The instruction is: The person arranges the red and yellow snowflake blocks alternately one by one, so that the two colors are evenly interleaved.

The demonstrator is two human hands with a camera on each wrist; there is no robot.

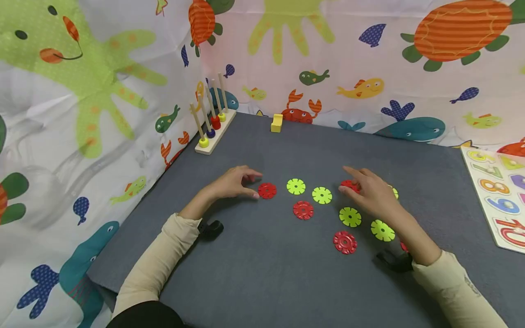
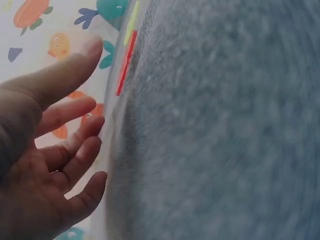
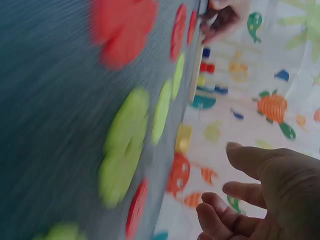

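Observation:
Several flat notched plastic discs, red and yellow-green, lie scattered on the grey table. My left hand (image 1: 236, 183) is beside the leftmost red disc (image 1: 267, 191), thumb and fingers apart with nothing between them. In the left wrist view the fingers of this hand (image 2: 60, 145) are loosely bent. Above another red disc (image 1: 351, 185) hovers my right hand (image 1: 371, 191), partly covering it and a yellow-green disc (image 1: 395, 192) behind. The right wrist view shows that hand (image 3: 265, 195) with relaxed fingers, holding nothing. Between the hands lie a yellow-green disc (image 1: 295, 186) and a red disc (image 1: 303, 210).
A wooden peg stand (image 1: 216, 132) with colored rings is at the back left. Near the back edge sits a yellow block (image 1: 276, 123). A number puzzle board (image 1: 496, 196) lies at the right. Printed cloth (image 1: 348, 45) hangs along the back and left sides.

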